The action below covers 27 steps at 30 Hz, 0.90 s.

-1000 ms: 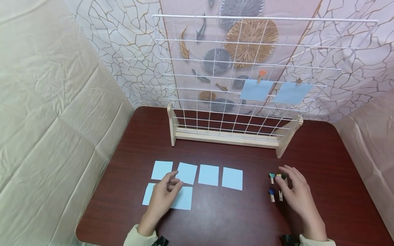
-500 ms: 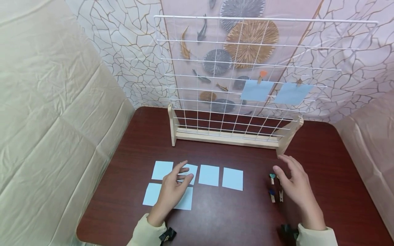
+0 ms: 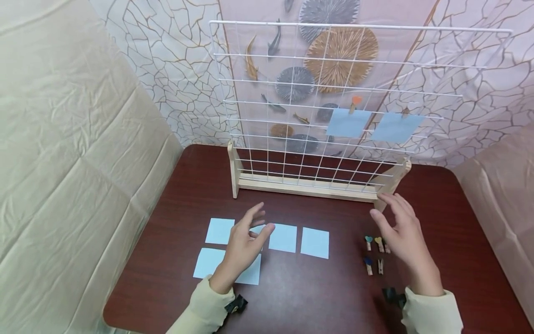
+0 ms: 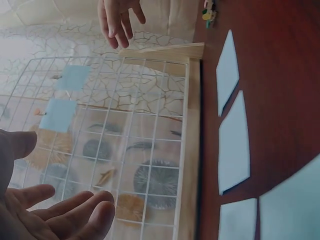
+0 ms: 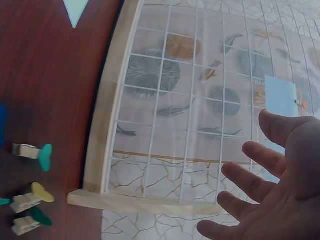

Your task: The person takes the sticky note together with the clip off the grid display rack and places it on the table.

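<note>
My left hand [image 3: 243, 246] hovers over light blue square paper sheets, fingers loosely spread and holding nothing. One sheet [image 3: 282, 238] lies just right of its fingertips, and another [image 3: 315, 243] farther right. Part of the sheets beneath is hidden by the hand. My right hand [image 3: 403, 234] is raised near the rack's right foot, fingers apart and empty, as the right wrist view [image 5: 260, 185] also shows. Below and left of it lie several small wooden clothespins, among them one with a teal heart [image 3: 369, 243], one with a yellow heart [image 3: 379, 244] and one with dark blue [image 3: 368, 266].
A white wire grid rack with a wooden base [image 3: 306, 187] stands at the back of the dark red table [image 3: 317, 297]. Two blue sheets hang on it: one by an orange-heart clothespin [image 3: 356, 102], the other [image 3: 397, 127] by a pale one. Patterned cloth [image 3: 158, 55] hangs behind.
My left hand has moved forward and to the right above the sheets. My right hand has moved forward, away from the clothespins, uncovering more of them. Both stay empty.
</note>
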Each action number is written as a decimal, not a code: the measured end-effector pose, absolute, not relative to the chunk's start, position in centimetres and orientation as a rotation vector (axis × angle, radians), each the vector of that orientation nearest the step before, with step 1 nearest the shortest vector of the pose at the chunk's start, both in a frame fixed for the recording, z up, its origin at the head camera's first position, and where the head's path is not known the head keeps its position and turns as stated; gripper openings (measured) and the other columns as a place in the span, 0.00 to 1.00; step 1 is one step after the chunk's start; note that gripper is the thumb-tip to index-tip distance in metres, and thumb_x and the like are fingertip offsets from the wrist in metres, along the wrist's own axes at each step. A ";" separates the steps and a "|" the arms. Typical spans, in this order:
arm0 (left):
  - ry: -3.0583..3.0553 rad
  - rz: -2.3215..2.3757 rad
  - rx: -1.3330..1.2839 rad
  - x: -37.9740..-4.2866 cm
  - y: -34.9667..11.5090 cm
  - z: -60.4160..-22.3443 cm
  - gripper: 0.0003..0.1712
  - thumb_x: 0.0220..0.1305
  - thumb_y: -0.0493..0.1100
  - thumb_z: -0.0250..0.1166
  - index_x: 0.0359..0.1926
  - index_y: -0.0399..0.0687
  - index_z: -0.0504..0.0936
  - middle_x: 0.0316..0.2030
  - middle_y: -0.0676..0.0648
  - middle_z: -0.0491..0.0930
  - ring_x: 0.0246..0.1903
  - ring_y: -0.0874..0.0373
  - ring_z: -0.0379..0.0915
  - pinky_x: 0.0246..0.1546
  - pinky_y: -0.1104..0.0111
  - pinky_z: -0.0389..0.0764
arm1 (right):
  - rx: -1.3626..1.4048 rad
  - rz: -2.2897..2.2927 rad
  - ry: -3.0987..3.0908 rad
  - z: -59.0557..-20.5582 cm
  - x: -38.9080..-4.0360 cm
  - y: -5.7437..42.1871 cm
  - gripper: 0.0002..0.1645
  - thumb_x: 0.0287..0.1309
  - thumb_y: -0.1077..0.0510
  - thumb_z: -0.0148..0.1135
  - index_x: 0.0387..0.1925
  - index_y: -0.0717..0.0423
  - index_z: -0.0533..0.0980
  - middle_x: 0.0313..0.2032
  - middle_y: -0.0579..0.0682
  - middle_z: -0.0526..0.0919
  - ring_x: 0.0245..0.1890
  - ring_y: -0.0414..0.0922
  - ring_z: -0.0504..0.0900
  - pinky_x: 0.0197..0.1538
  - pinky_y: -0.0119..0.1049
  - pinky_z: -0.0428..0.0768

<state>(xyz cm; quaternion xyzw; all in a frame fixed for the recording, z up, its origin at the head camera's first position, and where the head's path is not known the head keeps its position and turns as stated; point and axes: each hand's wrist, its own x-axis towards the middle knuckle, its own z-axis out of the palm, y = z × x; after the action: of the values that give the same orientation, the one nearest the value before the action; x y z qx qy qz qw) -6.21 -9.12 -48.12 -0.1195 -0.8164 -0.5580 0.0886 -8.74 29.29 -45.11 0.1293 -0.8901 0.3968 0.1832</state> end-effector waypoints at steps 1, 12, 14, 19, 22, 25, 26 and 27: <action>-2.422 -1.661 -0.361 -6.4 -9.0 -47.9 0.35 0.74 0.51 0.68 0.77 0.52 0.70 0.64 0.43 0.81 0.57 0.50 0.84 0.43 0.61 0.87 | 0.371 1.115 -2.505 -44.9 -8.9 29.3 0.28 0.70 0.63 0.68 0.67 0.67 0.75 0.66 0.71 0.74 0.74 0.73 0.59 0.73 0.73 0.53; -2.348 -1.656 -0.434 -8.2 -7.9 -46.0 0.35 0.74 0.50 0.69 0.77 0.53 0.69 0.65 0.44 0.80 0.60 0.52 0.82 0.46 0.53 0.87 | 0.411 1.092 -2.461 -43.2 -10.2 28.6 0.29 0.70 0.63 0.67 0.69 0.64 0.74 0.70 0.69 0.72 0.72 0.71 0.63 0.73 0.69 0.59; -2.324 -1.666 -0.449 -8.5 -7.7 -45.5 0.35 0.74 0.49 0.69 0.77 0.53 0.69 0.65 0.44 0.80 0.59 0.52 0.82 0.46 0.52 0.86 | 0.409 1.090 -2.454 -42.9 -10.4 28.5 0.29 0.70 0.62 0.67 0.69 0.63 0.74 0.70 0.67 0.72 0.72 0.69 0.64 0.73 0.65 0.60; -2.275 -1.675 -0.475 -9.2 -7.2 -44.4 0.35 0.73 0.47 0.69 0.77 0.54 0.69 0.64 0.44 0.81 0.59 0.53 0.82 0.46 0.51 0.86 | 0.414 1.088 -2.432 -41.9 -11.0 28.1 0.29 0.69 0.63 0.67 0.69 0.62 0.75 0.69 0.66 0.74 0.73 0.66 0.64 0.74 0.61 0.59; -2.264 -1.676 -0.479 -9.6 -6.8 -43.8 0.35 0.73 0.47 0.69 0.77 0.53 0.70 0.63 0.45 0.81 0.58 0.54 0.82 0.47 0.52 0.86 | 0.426 1.101 -2.416 -41.3 -11.3 28.0 0.29 0.68 0.64 0.67 0.69 0.63 0.75 0.69 0.67 0.73 0.76 0.65 0.62 0.76 0.65 0.56; -2.254 -1.687 -0.497 -10.1 -6.4 -43.1 0.35 0.73 0.47 0.69 0.77 0.53 0.69 0.64 0.45 0.81 0.59 0.55 0.82 0.48 0.54 0.86 | 0.435 1.111 -2.405 -40.8 -11.7 27.9 0.29 0.69 0.64 0.67 0.69 0.63 0.75 0.70 0.66 0.73 0.77 0.64 0.60 0.76 0.67 0.54; -2.249 -1.692 -0.506 -10.2 -6.3 -42.9 0.35 0.74 0.46 0.69 0.77 0.52 0.69 0.64 0.45 0.81 0.59 0.54 0.82 0.48 0.54 0.86 | 0.440 1.112 -2.400 -40.7 -11.8 27.9 0.30 0.68 0.64 0.68 0.69 0.63 0.75 0.70 0.66 0.73 0.77 0.64 0.60 0.76 0.67 0.54; -2.241 -1.699 -0.517 -10.3 -6.1 -42.8 0.35 0.74 0.46 0.69 0.77 0.51 0.69 0.64 0.44 0.81 0.60 0.54 0.82 0.48 0.53 0.86 | 0.444 1.113 -2.396 -40.5 -12.0 27.8 0.30 0.68 0.64 0.68 0.69 0.63 0.75 0.70 0.66 0.73 0.77 0.64 0.60 0.76 0.67 0.55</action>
<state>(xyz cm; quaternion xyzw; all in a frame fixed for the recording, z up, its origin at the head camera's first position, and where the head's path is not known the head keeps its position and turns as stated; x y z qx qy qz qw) -10.31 -6.11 -42.76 -0.1789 -0.7760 -0.5883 0.1405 -11.99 27.80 -40.53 0.1615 -0.8705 0.4045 0.2291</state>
